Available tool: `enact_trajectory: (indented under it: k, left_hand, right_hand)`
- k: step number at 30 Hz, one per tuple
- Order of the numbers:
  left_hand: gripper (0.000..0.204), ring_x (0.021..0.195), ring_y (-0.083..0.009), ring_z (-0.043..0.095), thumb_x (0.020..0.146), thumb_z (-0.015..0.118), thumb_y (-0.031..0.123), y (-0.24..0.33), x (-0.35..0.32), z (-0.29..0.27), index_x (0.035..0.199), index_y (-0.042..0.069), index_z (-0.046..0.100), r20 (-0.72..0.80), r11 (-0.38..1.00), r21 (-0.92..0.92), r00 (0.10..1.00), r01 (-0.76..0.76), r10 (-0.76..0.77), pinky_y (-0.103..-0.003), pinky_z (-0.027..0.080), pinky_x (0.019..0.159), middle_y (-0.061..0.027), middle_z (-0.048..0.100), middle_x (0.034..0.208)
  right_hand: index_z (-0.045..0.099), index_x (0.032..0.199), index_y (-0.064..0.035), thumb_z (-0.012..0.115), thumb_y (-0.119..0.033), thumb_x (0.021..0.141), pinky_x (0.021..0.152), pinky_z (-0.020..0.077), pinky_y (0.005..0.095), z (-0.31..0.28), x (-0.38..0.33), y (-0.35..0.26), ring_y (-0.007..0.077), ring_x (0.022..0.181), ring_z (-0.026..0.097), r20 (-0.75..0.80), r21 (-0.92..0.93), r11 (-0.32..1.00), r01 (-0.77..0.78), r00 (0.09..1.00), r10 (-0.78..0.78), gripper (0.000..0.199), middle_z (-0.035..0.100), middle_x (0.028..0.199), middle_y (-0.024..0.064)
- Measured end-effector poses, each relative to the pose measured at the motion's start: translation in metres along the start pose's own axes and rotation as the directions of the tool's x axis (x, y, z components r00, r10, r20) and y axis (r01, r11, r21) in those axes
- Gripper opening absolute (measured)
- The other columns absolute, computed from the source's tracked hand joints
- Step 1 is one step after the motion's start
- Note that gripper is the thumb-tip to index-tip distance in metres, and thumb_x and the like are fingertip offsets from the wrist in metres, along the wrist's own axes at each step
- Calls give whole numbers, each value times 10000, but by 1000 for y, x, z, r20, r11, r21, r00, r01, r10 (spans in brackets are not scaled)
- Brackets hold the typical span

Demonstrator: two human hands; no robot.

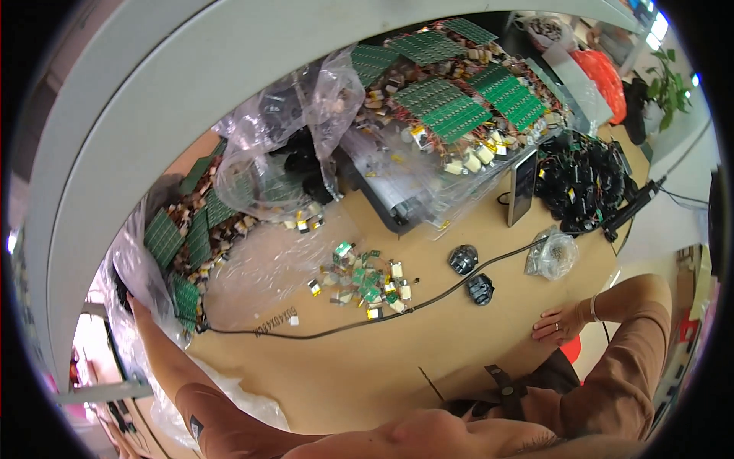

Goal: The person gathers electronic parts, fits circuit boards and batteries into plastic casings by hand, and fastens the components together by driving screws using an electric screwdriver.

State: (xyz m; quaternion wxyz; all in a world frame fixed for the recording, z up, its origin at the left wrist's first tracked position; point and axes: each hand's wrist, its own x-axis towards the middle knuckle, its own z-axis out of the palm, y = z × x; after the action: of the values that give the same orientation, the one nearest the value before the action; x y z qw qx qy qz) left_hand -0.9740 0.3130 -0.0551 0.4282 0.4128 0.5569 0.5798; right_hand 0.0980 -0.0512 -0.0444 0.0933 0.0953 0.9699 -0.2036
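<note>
Head view, worktable (367, 367) seen from above. L. hand (138, 306) is stretched far out to the table's left edge, where its fingers are buried in the clear plastic bag (134, 264) that hangs over that edge; whether they are clenched on the film or only pressed against it cannot be told, as the fingertips are hidden. R. hand (562, 323) is laid flat on the tabletop near the right edge, fingers released and spread, nothing grasped.

The bag is judged light, soft and slippery, w/ crinkly film that is likely to tear if pulled against its load; it is best taken by a gathered fold of the rim, not by a single layer. Just beyond the L. fingers, touching the bag, lie green circuit boards (164, 237) w/ small components: stiff, thin, fragile at the soldered parts, best held by the edges.

Between the two hands, well apart from both, a heap of small loose parts (367, 281) is scattered mid-table, and a black cable (382, 314) is run across the surface below it. Two small black round parts (470, 275) lie ahead of the R. fingers, near but not touching; a small knotted clear bag (552, 254) lies just beyond them. Further back, more board stacks (451, 107) and a black bundle of wired parts (585, 180) are piled.
</note>
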Motion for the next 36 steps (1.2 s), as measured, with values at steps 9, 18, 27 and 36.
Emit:
enact_trajectory:
  k: [9, 18, 27, 36]
  left_hand:
    - [422, 914, -209, 535, 839, 539, 227, 23, 10, 39, 1238, 107, 471, -114, 995, -9, 989, -97, 95, -353, 445, 728, -64, 567, 1021]
    - [447, 824, -191, 554, 815, 594, 218, 23, 4, -23, 1237, 113, 489, -320, 990, 82, 937, -118, 138, -320, 455, 637, -60, 589, 954]
    - [476, 734, -172, 573, 791, 650, 208, 46, -22, -126, 1236, 119, 507, -539, 964, 246, 813, -101, 223, -287, 465, 545, -57, 612, 887]
    - [460, 921, -147, 589, 779, 705, 148, 136, -91, -61, 1207, 59, 563, -526, 872, 457, 736, -179, 427, -260, 464, 809, -28, 625, 1053]
  right_hand:
    - [553, 1144, -187, 486, -420, 866, 1104, 188, 420, -4, 2, -2, 217, 1303, 354, -74, -33, 999, 26, 997, -28, 369, 445, 1371, 6]
    - [562, 1170, -206, 494, -455, 840, 1103, 158, 406, -8, 3, -3, 191, 1305, 340, -45, -64, 998, 16, 999, -19, 419, 431, 1383, -27]
    - [592, 1130, -209, 505, -438, 831, 1096, 180, 409, -1, -1, 10, 196, 1299, 349, -44, -60, 997, 48, 998, -51, 387, 435, 1379, -28]
    - [575, 1177, -183, 527, -418, 830, 1092, 189, 425, 10, -4, 6, 215, 1302, 349, -95, 7, 999, 35, 995, -34, 422, 434, 1387, -11]
